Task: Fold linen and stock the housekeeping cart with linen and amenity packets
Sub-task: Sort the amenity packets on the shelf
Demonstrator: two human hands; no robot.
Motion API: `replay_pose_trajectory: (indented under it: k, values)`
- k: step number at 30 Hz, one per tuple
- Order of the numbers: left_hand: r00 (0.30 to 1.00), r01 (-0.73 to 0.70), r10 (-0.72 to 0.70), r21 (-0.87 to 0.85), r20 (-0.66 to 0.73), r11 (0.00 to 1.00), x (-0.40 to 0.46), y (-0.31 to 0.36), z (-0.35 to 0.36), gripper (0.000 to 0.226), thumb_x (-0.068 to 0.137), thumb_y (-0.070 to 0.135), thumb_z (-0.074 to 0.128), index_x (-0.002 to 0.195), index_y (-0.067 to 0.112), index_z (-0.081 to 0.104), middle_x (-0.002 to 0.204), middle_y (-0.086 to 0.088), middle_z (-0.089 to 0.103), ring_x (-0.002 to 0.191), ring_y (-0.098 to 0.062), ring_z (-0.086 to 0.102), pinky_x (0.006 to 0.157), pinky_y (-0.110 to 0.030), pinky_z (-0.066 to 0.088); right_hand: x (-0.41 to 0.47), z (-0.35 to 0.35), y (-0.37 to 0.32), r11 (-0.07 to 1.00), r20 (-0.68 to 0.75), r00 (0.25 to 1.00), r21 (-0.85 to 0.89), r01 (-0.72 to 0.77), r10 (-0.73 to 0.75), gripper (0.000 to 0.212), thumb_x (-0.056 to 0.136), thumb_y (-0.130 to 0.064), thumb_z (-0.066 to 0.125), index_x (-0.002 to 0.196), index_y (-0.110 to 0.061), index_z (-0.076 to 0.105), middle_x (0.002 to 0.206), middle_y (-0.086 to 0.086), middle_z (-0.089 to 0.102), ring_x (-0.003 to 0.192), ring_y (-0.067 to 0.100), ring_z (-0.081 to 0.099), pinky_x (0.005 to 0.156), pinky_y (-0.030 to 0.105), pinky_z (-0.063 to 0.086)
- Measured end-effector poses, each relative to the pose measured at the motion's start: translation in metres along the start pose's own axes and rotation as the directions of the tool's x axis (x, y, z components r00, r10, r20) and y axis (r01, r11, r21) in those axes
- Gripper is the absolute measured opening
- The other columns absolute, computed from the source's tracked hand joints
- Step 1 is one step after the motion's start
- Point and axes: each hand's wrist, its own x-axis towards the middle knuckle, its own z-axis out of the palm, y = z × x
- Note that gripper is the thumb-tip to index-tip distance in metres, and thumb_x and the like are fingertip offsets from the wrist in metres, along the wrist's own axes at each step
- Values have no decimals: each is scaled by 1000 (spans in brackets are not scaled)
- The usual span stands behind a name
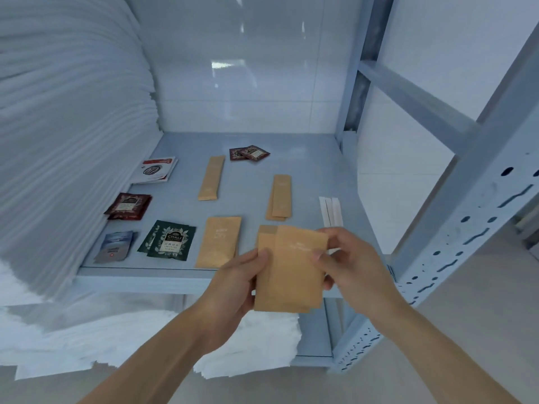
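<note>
Both my hands hold a small stack of tan paper amenity packets over the front edge of the grey shelf. My left hand grips the stack's left side. My right hand pinches its upper right corner. On the shelf lie a wide tan packet, two long tan sleeves, green tea sachets, dark red sachets, a blue-grey sachet, a white and red packet and white strips.
A tall stack of folded white linen fills the shelf's left side. More white linen lies on the shelf below. Perforated metal uprights frame the right side, with a tiled wall behind.
</note>
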Motion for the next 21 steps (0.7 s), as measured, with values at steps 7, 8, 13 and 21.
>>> replay_pose_trajectory:
  k: [7,8,13,21]
  values:
    - [976,-104,150,266,-160,958,24,-4,-1,31,99,23,59,129,26,60,116,1,68,102,-18,68,93,-41,57,30,15,21,995,-55,994,-38,-92,89,33,89,3,66,116,-15,64,81,8,66,48,8,58,49,20,50]
    - [953,-149,239,398,-186,905,30,-4,-4,40,95,16,64,132,28,55,116,2,63,98,-17,67,89,-35,58,38,16,21,994,-63,994,-52,-97,93,35,88,3,66,119,-15,64,82,10,64,49,7,59,48,17,49]
    - [879,-301,474,840,60,452,51,-10,-13,54,77,6,80,122,27,59,126,6,38,99,-8,52,77,1,41,76,29,19,962,-21,1000,-272,-25,20,32,91,0,63,121,-9,62,92,4,62,51,13,63,50,21,53]
    - [874,-198,470,973,122,117,79,-24,-31,20,91,10,62,111,13,64,119,0,48,92,-18,58,83,-27,48,109,48,35,749,90,994,-654,102,-57,39,93,-11,61,132,-15,56,118,8,50,104,27,58,92,37,49]
